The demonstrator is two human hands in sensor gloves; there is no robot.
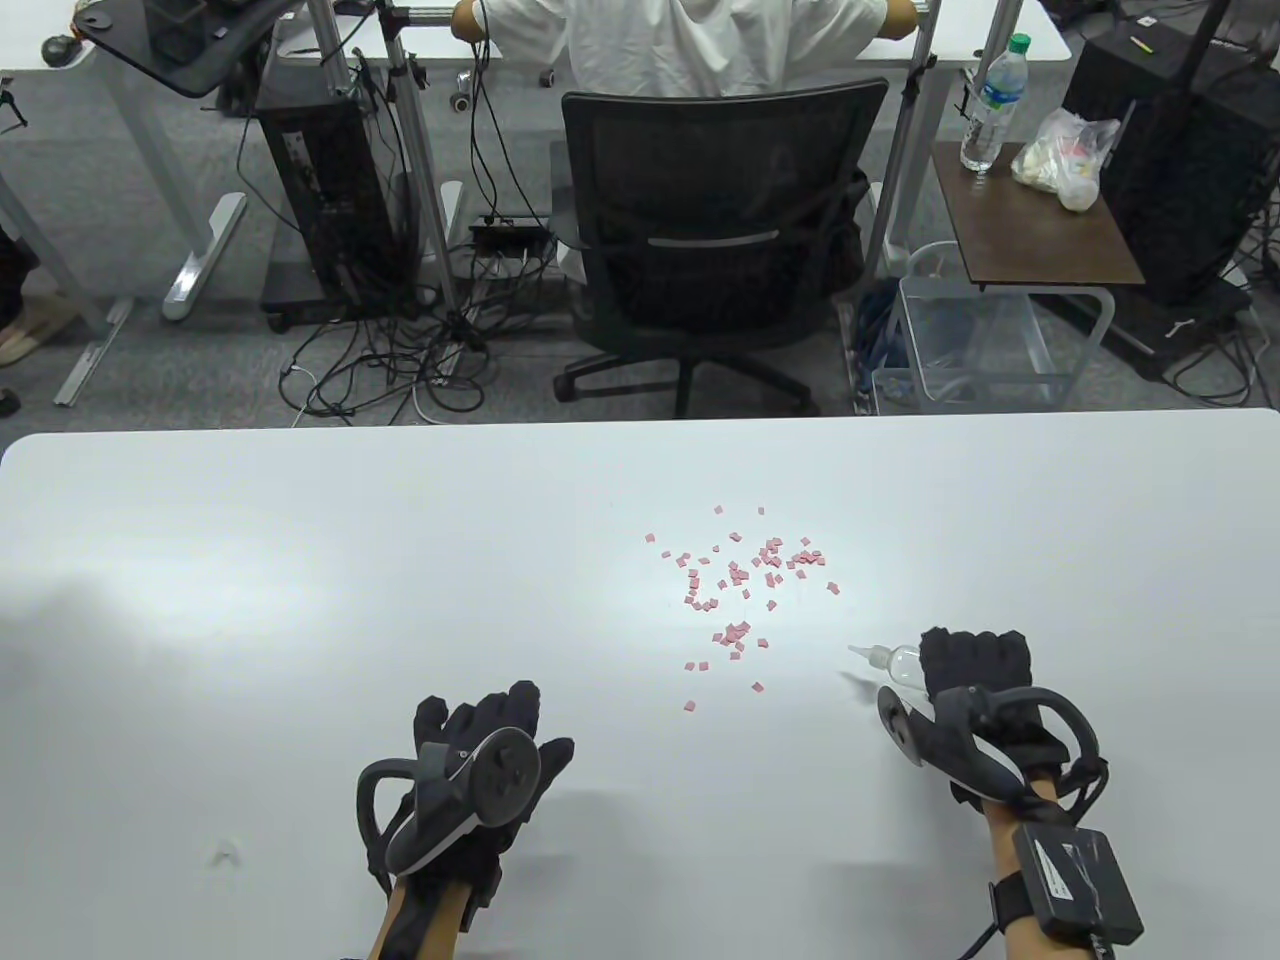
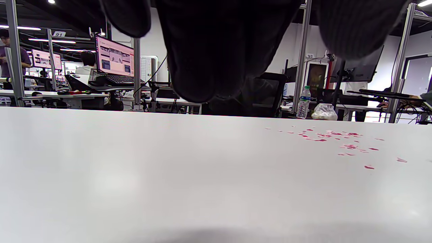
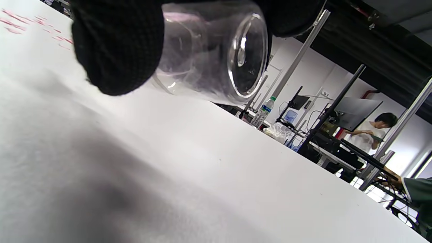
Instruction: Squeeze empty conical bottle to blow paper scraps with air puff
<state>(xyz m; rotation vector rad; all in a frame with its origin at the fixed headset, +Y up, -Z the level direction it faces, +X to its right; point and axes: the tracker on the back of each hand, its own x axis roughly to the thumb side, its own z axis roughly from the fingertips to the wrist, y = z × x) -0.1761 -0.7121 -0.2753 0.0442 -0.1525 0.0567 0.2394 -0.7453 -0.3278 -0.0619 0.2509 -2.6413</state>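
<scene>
Several small pink paper scraps (image 1: 745, 580) lie scattered on the white table (image 1: 300, 560), right of centre; they also show in the left wrist view (image 2: 337, 140). My right hand (image 1: 975, 665) grips a clear conical squeeze bottle (image 1: 890, 662) lying on its side just above the table, its thin nozzle pointing left toward the scraps. The right wrist view shows the bottle's round base (image 3: 246, 50) between my gloved fingers (image 3: 118, 44). My left hand (image 1: 490, 735) rests palm down on the table, holding nothing, left of the scraps.
Beyond the table's far edge stand a black office chair (image 1: 715, 240) with a seated person, a clear bin (image 1: 965, 345) and a small brown side table (image 1: 1040, 215) with a water bottle and a bag.
</scene>
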